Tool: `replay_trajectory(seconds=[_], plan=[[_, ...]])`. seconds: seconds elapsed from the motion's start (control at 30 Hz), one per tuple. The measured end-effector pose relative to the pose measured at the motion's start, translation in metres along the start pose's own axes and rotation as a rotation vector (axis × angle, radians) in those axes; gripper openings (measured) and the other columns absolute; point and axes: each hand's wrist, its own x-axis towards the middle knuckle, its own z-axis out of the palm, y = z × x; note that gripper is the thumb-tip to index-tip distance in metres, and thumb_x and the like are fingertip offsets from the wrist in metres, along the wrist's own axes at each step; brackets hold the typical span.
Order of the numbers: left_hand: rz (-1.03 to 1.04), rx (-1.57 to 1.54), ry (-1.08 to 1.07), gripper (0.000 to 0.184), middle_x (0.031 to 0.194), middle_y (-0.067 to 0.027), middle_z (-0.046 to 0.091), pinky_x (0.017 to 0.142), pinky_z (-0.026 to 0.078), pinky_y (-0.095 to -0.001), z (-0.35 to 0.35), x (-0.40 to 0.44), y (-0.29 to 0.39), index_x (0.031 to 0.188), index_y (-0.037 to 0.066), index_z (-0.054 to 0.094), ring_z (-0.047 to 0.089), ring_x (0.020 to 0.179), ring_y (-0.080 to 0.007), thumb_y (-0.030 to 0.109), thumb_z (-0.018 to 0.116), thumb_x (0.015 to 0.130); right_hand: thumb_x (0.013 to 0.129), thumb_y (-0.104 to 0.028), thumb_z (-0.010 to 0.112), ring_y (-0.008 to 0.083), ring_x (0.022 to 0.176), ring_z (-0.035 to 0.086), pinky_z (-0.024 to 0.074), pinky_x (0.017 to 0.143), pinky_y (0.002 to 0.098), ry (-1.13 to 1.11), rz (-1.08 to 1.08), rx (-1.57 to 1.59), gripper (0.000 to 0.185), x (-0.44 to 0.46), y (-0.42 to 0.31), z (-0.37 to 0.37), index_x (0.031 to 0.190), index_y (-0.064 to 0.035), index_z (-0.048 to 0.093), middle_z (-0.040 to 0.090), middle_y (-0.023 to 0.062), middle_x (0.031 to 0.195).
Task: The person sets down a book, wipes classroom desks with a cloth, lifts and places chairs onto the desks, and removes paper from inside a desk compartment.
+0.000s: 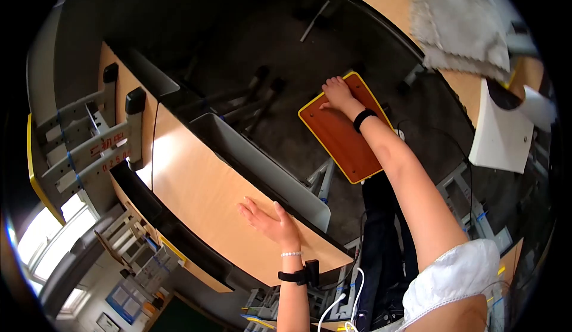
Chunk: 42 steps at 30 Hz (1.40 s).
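Gripping the far edge of the brown, yellow-rimmed seat [348,135] right of centre, the right hand [338,95] has its fingers together, thumb apart. The left hand [269,223] is spread at the wooden desktop [208,204] in the lower centre—contact unclear. Between them sits the desk's grey tray [268,171]. An upturned stool [89,144] occupies the left of the frame; grey cloth [456,28] covers a desk corner, upper right—white cables [360,290] trail at bottom centre.
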Motion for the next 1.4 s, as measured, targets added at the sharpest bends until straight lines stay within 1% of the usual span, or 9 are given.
replay_trajectory(seconds=[0.23,0.6,0.83,0.93,1.1,1.17,1.23,1.3,1.4], plan=[[0.068,0.028,0.012,0.061,0.142,-0.0205,0.021,0.106,0.013,-0.0442,0.004,-0.007,-0.005,0.136,0.004,0.027,0.016,0.133,-0.0333,0.039,0.045,0.088,0.059,-0.048,0.073,0.0243,0.105,0.045,0.0266,0.101,0.0375,0.196,-0.018,0.087,0.057,-0.070,-0.007,0.012,0.095,-0.0061,0.059,0.053,0.0087,0.099],[0.131,0.001,0.042,0.061,0.140,-0.0213,0.025,0.107,0.012,-0.0429,0.011,-0.010,-0.017,0.135,0.002,0.028,0.017,0.132,-0.0338,0.042,0.041,0.091,0.058,-0.045,0.072,0.0229,0.101,0.046,0.0278,0.100,0.0345,0.302,0.001,0.100,0.054,-0.178,-0.020,0.015,0.094,-0.0067,0.058,0.052,0.0062,0.096],[0.185,-0.027,-0.006,0.059,0.144,-0.0185,0.014,0.108,0.007,-0.0420,0.019,-0.007,-0.030,0.138,0.003,0.019,0.009,0.134,-0.0316,0.038,0.032,0.093,0.061,-0.042,0.070,0.0205,0.100,0.046,0.0271,0.101,0.0339,0.346,0.000,0.081,0.049,-0.227,-0.024,0.026,0.094,-0.0086,0.054,0.050,0.0051,0.094],[0.314,-0.058,-0.073,0.058,0.145,-0.0174,0.011,0.108,0.006,-0.0418,0.014,-0.022,-0.026,0.139,0.004,0.018,0.007,0.135,-0.0317,0.035,0.033,0.093,0.059,-0.039,0.071,0.0203,0.097,0.046,0.0300,0.097,0.0329,0.355,-0.001,0.105,0.048,-0.246,-0.027,0.031,0.092,-0.0090,0.054,0.049,0.0051,0.093],[0.417,0.084,-0.238,0.070,0.145,-0.0206,0.009,0.107,0.005,-0.0489,0.003,-0.113,0.007,0.140,0.007,0.014,0.006,0.134,-0.0367,0.028,0.050,0.084,0.057,-0.035,0.072,0.0211,0.092,0.047,0.0356,0.086,0.0326,0.330,-0.029,0.227,0.045,-0.288,-0.023,0.043,0.089,-0.0098,0.053,0.048,0.0056,0.090],[0.417,-0.052,-0.439,0.076,0.145,-0.0202,0.010,0.106,0.004,-0.0512,-0.004,-0.171,0.043,0.141,0.010,0.013,0.006,0.135,-0.0365,0.023,0.056,0.080,0.057,-0.034,0.072,0.0218,0.090,0.047,0.0367,0.082,0.0333,0.267,-0.080,0.261,0.043,-0.305,-0.017,0.050,0.088,-0.0106,0.052,0.048,0.0061,0.089],[0.565,-0.331,-0.521,0.077,0.143,-0.0250,0.013,0.102,0.005,-0.0591,0.013,-0.222,0.066,0.138,0.011,0.019,0.010,0.132,-0.0439,0.019,0.062,0.075,0.058,-0.035,0.071,0.0221,0.089,0.047,0.0368,0.082,0.0328,0.269,-0.083,0.240,0.042,-0.318,-0.014,0.058,0.086,-0.0107,0.052,0.048,0.0060,0.088],[0.491,-0.359,-0.634,0.077,0.142,-0.0252,0.014,0.101,0.007,-0.0600,0.034,-0.242,0.100,0.137,0.008,0.022,0.012,0.131,-0.0450,0.017,0.064,0.073,0.059,-0.033,0.071,0.0225,0.091,0.048,0.0369,0.083,0.0325,0.260,-0.079,0.261,0.040,-0.328,-0.017,0.061,0.086,-0.0100,0.052,0.049,0.0067,0.091],[0.161,-0.343,-0.538,0.069,0.143,-0.0248,0.012,0.103,0.013,-0.0550,0.106,-0.226,0.109,0.137,0.004,0.021,0.012,0.133,-0.0386,0.018,0.057,0.080,0.060,-0.030,0.070,0.0234,0.094,0.048,0.0367,0.085,0.0331,0.314,-0.045,0.246,0.039,-0.334,-0.020,0.069,0.087,-0.0087,0.052,0.050,0.0083,0.095]])
